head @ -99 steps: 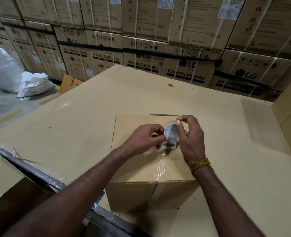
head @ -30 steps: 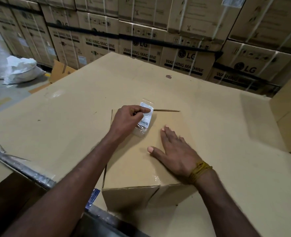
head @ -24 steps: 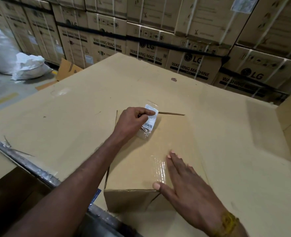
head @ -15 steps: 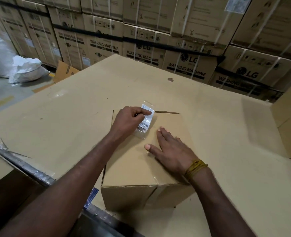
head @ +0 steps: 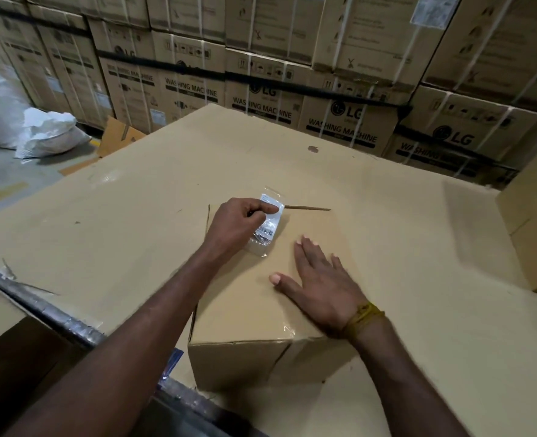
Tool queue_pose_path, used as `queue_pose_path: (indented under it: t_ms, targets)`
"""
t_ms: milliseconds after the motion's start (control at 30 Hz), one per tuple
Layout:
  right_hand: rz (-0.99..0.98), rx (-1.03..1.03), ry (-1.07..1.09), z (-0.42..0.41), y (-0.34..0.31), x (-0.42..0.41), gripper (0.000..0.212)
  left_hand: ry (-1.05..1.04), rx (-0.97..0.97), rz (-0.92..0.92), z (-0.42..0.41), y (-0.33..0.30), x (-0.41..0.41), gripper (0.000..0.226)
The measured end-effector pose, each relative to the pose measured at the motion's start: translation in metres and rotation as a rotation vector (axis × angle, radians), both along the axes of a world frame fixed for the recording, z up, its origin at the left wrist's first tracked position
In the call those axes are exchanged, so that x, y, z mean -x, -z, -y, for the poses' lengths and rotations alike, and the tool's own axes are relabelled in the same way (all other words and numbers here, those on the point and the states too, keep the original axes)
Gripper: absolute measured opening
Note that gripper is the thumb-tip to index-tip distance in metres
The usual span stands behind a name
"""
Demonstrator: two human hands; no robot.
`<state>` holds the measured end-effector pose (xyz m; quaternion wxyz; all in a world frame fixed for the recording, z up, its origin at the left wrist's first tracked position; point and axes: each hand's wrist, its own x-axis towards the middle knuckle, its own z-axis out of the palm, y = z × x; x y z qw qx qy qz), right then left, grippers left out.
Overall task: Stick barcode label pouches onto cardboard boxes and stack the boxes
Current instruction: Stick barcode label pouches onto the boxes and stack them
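A small brown cardboard box (head: 245, 304) sits on a large cardboard-covered work surface (head: 134, 216), its top sealed with clear tape. My left hand (head: 235, 227) pinches a clear barcode label pouch (head: 268, 227) between thumb and fingers over the box's far left corner. The pouch holds a white label with a barcode and hangs slightly past the box's far edge. My right hand (head: 319, 287) lies flat, fingers straight, on the top of the box near its right side. A yellow thread band circles that wrist.
Another brown box (head: 535, 225) stands at the right edge of the surface. Stacked washing machine cartons (head: 261, 74) form a wall behind. White sacks (head: 24, 127) lie on the floor at the left. A metal rail (head: 46, 310) runs along the near left edge.
My right hand let go of the pouch, swept down the box top and came back to lie flat. My left hand has carried the pouch to the box's far left corner.
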<state>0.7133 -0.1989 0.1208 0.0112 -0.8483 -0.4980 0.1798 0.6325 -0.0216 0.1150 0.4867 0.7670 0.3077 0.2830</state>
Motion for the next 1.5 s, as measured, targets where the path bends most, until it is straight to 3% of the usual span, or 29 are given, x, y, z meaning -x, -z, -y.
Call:
queue_pose_path:
  t_ms: [300,567,867,1133,1367,1500]
  targets:
    - [-0.011,0.036,-0.032,0.063,-0.006,0.030,0.092,-0.004,0.046,0.038,-0.003,0.003,0.000,0.037]
    - [0.010,-0.026,0.036,-0.006,0.000,-0.015,0.087,-0.009,0.006,0.000,0.000,0.000,0.001,0.037]
    - [0.040,0.032,0.016,0.060,-0.007,0.029,0.096,-0.009,0.006,0.010,0.000,0.000,0.001,0.038]
    - [-0.016,-0.018,0.037,0.003,-0.002,-0.020,0.087,-0.013,-0.023,-0.012,0.000,0.002,-0.001,0.038]
    - [-0.008,-0.015,0.028,0.067,-0.007,0.034,0.097,-0.012,-0.025,-0.005,0.004,-0.003,0.002,0.037]
    - [-0.008,0.034,0.016,0.062,-0.009,0.036,0.103,-0.018,-0.039,-0.009,0.002,-0.002,0.002,0.037]
